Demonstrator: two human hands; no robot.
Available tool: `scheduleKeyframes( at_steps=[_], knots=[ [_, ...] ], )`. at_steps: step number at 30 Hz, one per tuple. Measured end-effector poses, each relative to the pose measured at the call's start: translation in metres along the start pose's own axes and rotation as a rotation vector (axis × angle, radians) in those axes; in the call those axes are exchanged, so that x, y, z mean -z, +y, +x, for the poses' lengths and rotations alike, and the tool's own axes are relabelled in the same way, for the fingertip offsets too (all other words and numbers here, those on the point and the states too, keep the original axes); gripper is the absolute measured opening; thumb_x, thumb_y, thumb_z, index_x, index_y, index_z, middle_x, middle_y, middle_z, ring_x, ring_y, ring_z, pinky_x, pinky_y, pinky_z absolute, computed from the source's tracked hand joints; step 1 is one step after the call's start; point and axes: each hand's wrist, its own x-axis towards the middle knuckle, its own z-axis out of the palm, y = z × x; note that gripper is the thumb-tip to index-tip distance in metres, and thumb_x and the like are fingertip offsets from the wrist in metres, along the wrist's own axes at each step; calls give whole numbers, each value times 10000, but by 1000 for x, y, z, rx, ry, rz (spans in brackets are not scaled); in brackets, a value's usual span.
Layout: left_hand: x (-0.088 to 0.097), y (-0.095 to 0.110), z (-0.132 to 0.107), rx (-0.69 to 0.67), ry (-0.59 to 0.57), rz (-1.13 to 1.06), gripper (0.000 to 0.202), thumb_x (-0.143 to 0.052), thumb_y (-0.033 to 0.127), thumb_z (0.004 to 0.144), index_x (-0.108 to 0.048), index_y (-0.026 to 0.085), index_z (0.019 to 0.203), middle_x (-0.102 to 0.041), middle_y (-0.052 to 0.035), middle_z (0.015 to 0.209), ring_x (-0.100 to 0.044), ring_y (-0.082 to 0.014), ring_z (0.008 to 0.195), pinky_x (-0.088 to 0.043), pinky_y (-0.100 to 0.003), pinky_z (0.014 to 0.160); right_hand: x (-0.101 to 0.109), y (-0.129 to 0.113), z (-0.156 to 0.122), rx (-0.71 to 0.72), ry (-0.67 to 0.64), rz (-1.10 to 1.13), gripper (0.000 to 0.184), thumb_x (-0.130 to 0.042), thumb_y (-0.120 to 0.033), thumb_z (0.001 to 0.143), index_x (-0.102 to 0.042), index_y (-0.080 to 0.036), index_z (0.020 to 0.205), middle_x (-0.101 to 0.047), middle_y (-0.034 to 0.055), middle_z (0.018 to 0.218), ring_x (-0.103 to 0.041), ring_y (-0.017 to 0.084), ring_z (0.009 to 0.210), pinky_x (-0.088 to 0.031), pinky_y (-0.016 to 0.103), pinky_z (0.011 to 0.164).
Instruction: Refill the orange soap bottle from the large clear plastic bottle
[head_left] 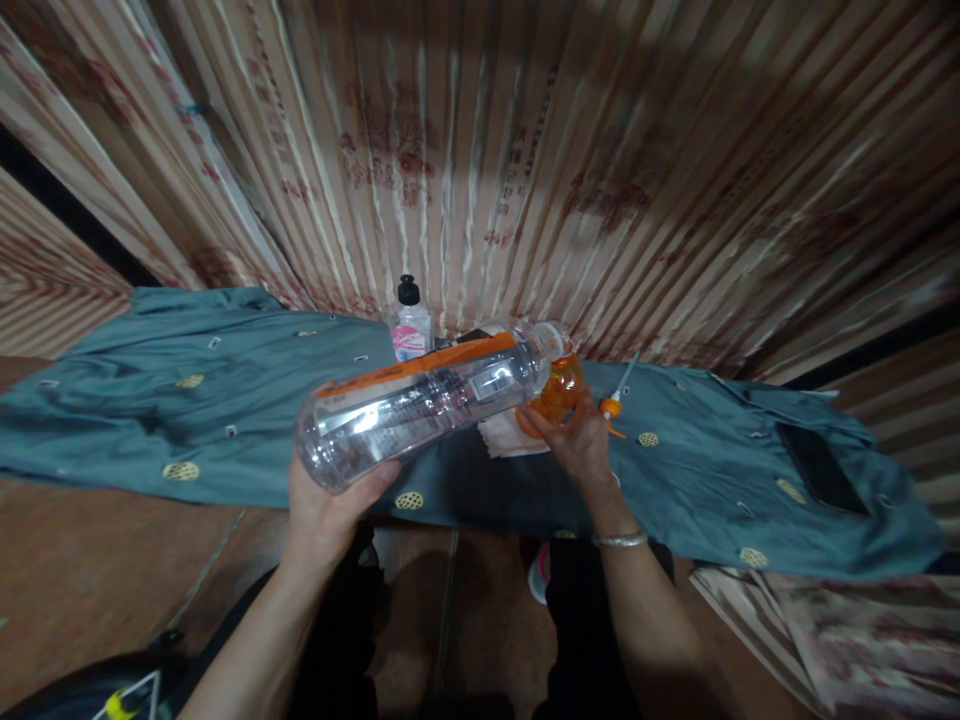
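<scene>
My left hand [322, 510] is wrapped around the base of a large clear plastic bottle [435, 400] with an orange label. The bottle is tilted, its open neck towards the right, at the mouth of a small orange spray bottle [561, 392]. My right hand [577, 445] grips that orange bottle. Whether liquid is running between them I cannot tell. A spray pump head [611, 407], orange and white with a thin tube, lies on the cloth right of my right hand. Beneath the orange bottle is a white folded cloth [510, 437].
A clear bottle with a black cap [409, 325] stands behind the large bottle. A black phone [819, 467] lies at the right on the green patterned cloth [247, 410] covering the narrow bench. A pleated curtain [480, 160] hangs close behind. A wheel [97, 690] is at lower left.
</scene>
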Motion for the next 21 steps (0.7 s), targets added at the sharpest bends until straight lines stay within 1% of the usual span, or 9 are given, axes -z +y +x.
scheduleKeyframes(
  at_steps=[3, 6, 8, 10, 15, 18, 21],
  knots=[
    [1, 0, 0, 3, -3, -39, 891, -969, 456, 569, -611, 248, 1358, -739, -100, 1295, -697, -397, 1248, -521, -579, 1151, 1, -1, 0, -7, -8, -3, 750, -871, -522, 728, -633, -110, 1308, -790, 206, 1084, -773, 363, 946, -620, 489, 822],
    [2, 1, 0, 12, -4, -37, 828, -971, 461, 569, -649, 239, 1299, -737, -95, 1265, -694, -395, 1245, -520, -576, 1150, 1, -2, 1, -11, -4, -6, 806, -849, -577, 734, -621, -99, 1343, -793, 199, 1069, -773, 358, 921, -623, 491, 804],
    [3, 1, -1, 23, -8, -36, 798, -969, 463, 576, -662, 229, 1275, -736, -94, 1244, -697, -393, 1236, -523, -576, 1145, 1, -3, 0, -5, 0, -9, 807, -846, -572, 743, -623, -88, 1349, -790, 205, 1059, -772, 363, 919, -622, 493, 804],
    [3, 1, -1, 32, -3, -33, 803, -969, 469, 573, -660, 226, 1274, -736, -93, 1234, -700, -392, 1221, -524, -581, 1140, 1, -3, 0, -2, 4, -17, 779, -849, -549, 752, -632, -91, 1343, -789, 213, 1060, -771, 365, 926, -621, 494, 814],
    [2, 1, -1, 42, 8, -40, 880, -974, 466, 553, -626, 237, 1328, -732, -93, 1273, -687, -396, 1248, -503, -587, 1165, 2, -4, 1, -18, -14, -34, 761, -849, -549, 742, -636, -121, 1334, -799, 190, 1073, -772, 369, 945, -625, 503, 819],
    [2, 1, -1, 39, -9, -43, 864, -972, 443, 561, -626, 240, 1327, -729, -92, 1285, -690, -392, 1247, -515, -578, 1157, 2, -3, 1, -31, -29, -47, 783, -858, -546, 731, -631, -102, 1334, -797, 200, 1066, -773, 372, 942, -626, 499, 822],
    [2, 1, -1, 39, -5, -53, 845, -974, 446, 560, -639, 241, 1307, -730, -89, 1260, -686, -394, 1249, -508, -572, 1164, 1, -1, 1, -23, -25, -37, 800, -852, -563, 733, -616, -111, 1349, -795, 196, 1067, -771, 379, 948, -627, 528, 831]
  ],
)
